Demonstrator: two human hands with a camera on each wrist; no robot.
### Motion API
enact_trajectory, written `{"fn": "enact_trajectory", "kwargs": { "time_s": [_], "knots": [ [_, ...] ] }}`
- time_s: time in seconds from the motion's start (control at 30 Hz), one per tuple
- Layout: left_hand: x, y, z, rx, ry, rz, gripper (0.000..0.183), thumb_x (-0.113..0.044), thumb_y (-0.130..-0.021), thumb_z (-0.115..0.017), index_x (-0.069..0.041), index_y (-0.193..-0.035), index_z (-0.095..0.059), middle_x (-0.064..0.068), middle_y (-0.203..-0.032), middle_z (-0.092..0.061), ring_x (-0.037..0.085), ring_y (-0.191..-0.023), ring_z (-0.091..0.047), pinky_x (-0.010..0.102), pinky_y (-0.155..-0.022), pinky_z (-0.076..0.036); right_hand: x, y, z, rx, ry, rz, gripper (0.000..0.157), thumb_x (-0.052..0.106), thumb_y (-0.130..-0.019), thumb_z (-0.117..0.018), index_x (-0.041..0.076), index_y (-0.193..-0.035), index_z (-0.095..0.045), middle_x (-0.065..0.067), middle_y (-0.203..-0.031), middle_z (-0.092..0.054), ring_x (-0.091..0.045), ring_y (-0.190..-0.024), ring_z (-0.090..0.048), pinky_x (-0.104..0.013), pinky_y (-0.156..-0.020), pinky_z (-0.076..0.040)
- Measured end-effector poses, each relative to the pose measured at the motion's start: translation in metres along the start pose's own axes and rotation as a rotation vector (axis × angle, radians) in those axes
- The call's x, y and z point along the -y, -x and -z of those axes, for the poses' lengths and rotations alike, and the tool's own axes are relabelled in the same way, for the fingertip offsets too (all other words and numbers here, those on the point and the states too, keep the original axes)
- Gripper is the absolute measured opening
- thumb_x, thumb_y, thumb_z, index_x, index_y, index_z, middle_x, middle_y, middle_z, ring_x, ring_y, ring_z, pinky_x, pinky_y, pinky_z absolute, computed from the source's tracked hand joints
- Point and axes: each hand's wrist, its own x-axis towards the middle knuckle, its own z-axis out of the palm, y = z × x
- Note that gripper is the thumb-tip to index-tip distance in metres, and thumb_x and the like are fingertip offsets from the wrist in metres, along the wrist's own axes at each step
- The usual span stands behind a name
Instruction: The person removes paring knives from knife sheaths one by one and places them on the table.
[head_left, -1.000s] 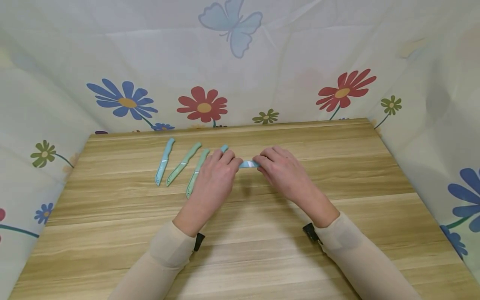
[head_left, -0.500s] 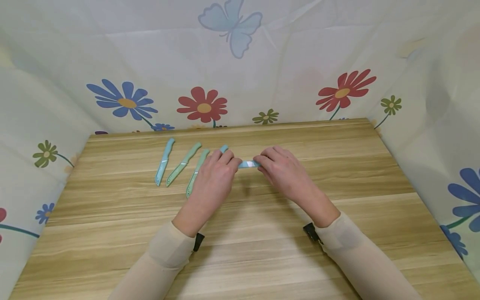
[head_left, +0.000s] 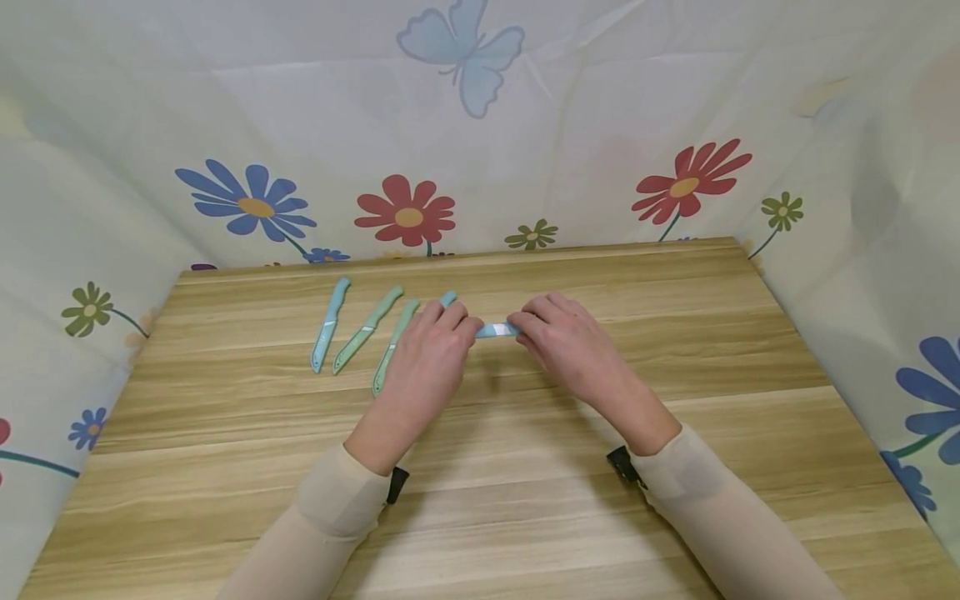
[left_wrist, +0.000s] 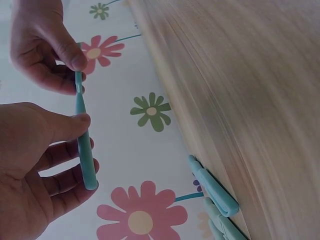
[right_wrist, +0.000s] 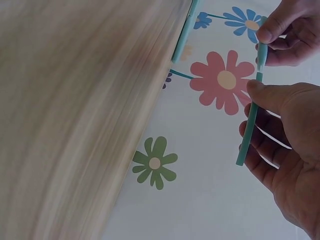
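A light-blue paring knife [head_left: 498, 330] is held level above the table, with a pale band showing between my two hands. My left hand [head_left: 431, 350] pinches one end between thumb and fingers, and my right hand [head_left: 566, 346] grips the other. The left wrist view shows the left thumb and fingertips on the knife's thicker, round-ended part [left_wrist: 86, 155]. In the right wrist view, a straight, blunt-ended part [right_wrist: 248, 132] runs along the right fingers. Another blue knife [head_left: 447, 297] lies behind my left hand, mostly hidden by it.
Left of my hands lie a blue knife [head_left: 329, 325], a green knife [head_left: 367, 329] and a second green knife [head_left: 405, 317], partly covered by my left hand. Flower-printed cloth [head_left: 315, 108] stands around the back and sides of the wooden table [head_left: 675, 317].
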Motion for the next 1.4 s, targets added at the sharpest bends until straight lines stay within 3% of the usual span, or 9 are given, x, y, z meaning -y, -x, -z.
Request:
{"fn": "enact_trajectory", "kwargs": {
  "time_s": [1.07, 1.4],
  "knots": [
    [0.0038, 0.0022, 0.001, -0.003, -0.025, 0.003, 0.013, -0.003, -0.097, -0.076, -0.006, -0.11, -0.078, 0.007, -0.099, -0.065, 0.027, -0.088, -0.056, 0.032, -0.074, -0.05, -0.0027, 0.0009, -0.0013, -0.003, -0.013, 0.003, 0.026, 0.01, -0.094, -0.083, 0.003, -0.118, -0.077, -0.009, -0.109, -0.072, -0.027, -0.097, -0.064, -0.036, -0.085, -0.055],
    [0.0046, 0.0028, 0.0026, 0.032, -0.024, 0.016, 0.015, -0.005, -0.098, -0.076, -0.005, -0.113, -0.077, 0.007, -0.1, -0.065, 0.026, -0.088, -0.055, 0.033, -0.076, -0.05, -0.0031, 0.0013, -0.0015, 0.001, -0.009, -0.006, 0.026, 0.011, -0.094, -0.083, 0.003, -0.118, -0.077, -0.009, -0.108, -0.072, -0.027, -0.097, -0.064, -0.036, -0.087, -0.055]
  ]
}}
